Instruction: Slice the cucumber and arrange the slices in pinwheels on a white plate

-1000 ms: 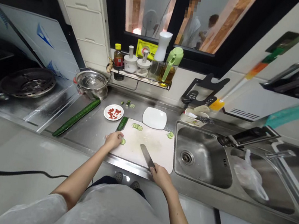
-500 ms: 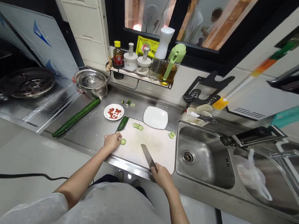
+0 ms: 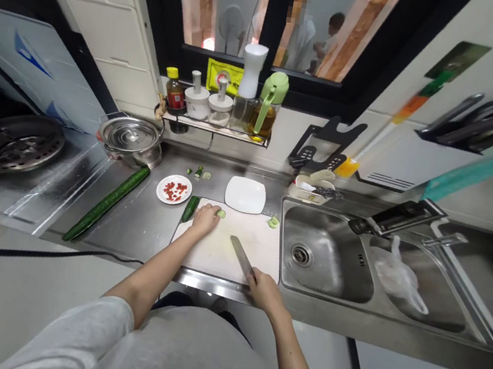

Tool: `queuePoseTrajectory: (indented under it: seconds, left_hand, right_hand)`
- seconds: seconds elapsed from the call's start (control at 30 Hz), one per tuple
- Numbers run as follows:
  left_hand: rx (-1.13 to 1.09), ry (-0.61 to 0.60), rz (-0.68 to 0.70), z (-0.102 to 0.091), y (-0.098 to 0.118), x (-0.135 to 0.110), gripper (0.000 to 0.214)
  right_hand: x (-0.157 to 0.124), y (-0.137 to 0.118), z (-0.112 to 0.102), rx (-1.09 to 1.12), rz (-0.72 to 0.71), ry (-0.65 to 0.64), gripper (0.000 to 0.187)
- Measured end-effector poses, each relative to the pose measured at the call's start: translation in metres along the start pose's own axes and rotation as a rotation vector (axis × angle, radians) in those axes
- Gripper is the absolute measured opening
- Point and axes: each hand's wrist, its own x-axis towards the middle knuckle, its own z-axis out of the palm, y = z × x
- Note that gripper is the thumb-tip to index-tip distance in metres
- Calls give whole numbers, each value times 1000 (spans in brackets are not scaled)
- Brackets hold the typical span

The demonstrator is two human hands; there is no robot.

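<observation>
My right hand grips the handle of a kitchen knife, whose blade lies low over the white cutting board, tip pointing away and left. My left hand is at the board's upper left, fingers closed over cucumber slices; most of them are hidden under it. Just left of that hand a cut piece of cucumber lies at the board's edge. A few more slices sit in the upper right corner of the board.
Behind the board stand an empty white dish and a plate of chopped red pieces. A whole cucumber and a lidded steel pot are at left. The sink adjoins the board's right side.
My left hand has moved away from me and rightward, from the board's left edge to the row of cucumber slices, now mostly covered. The knife stays almost in place; the view shifts slightly.
</observation>
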Motion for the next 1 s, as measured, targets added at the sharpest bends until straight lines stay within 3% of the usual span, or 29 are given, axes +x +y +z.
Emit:
queuePoseTrajectory:
  seconds: [0.2, 0.47, 0.63, 0.8, 1.0]
  left_hand:
    - [147, -55, 102, 6, 4, 25, 33]
    - [160, -4, 176, 4, 6, 26, 26]
    - [-12, -54, 77, -5, 9, 18, 19]
    - [-243, -170, -25, -8, -8, -2, 21]
    - [-220, -263, -92, -4, -29, -27, 20]
  right_hand:
    - [-7, 10, 1, 17, 60, -17, 28]
    - [-9, 17, 7, 45, 66, -11, 29]
    - [-8, 14, 4, 42, 61, -27, 29]
    - [-4, 7, 3, 9, 51, -35, 29]
    - [-1, -16, 1, -37, -18, -70, 30]
